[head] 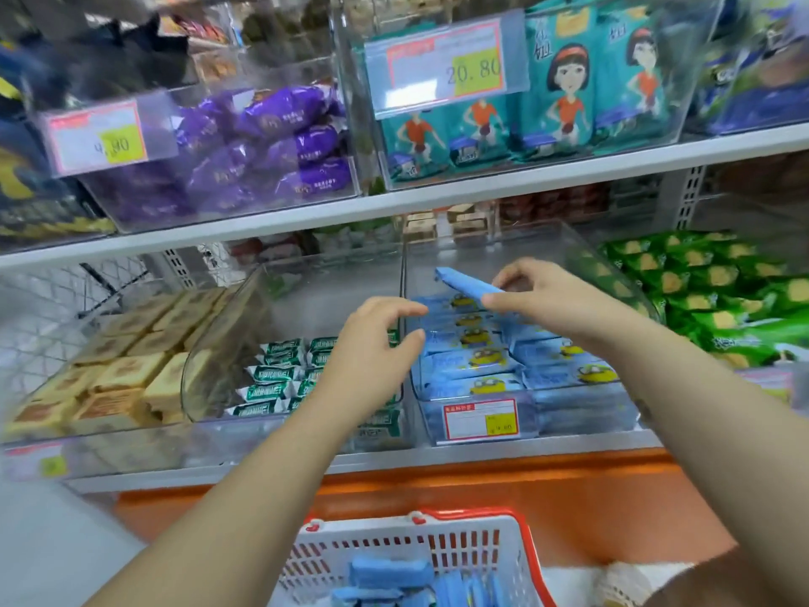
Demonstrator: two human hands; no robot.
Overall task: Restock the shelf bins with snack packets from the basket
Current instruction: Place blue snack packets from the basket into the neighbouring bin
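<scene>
1. Right grip (547, 295): thumb and fingers clamped on one end of a blue snack packet (466, 284). The packet is tilted, its far end pointing up and left.
2. Straight below that grip: clear bin (503, 251) on the lower shelf, holding rows of blue minion-print packets (473, 361). The held packet is above them; cannot tell if it touches.
3. Left grip (372, 343): just left of and lower than the right grip, at the bin's left wall. Fingers apart, loosely curled, holding nothing.
4. Under the left grip: green-and-white packets (276, 374) in the neighbouring bin.
5. Further left: tan square packets (127, 370).
6. Right of the right grip: green packets (709, 295), piled.
7. Bin front, below both grips: red-bordered price tag (480, 419).
8. Nearest the person, under the forearms: white basket (420, 549) with a red rim, more blue packets (394, 576) inside.
9. Above the grips, upper shelf (437, 199): purple packets (271, 146) on the left, teal cartoon-girl packets (564, 81) on the right.
</scene>
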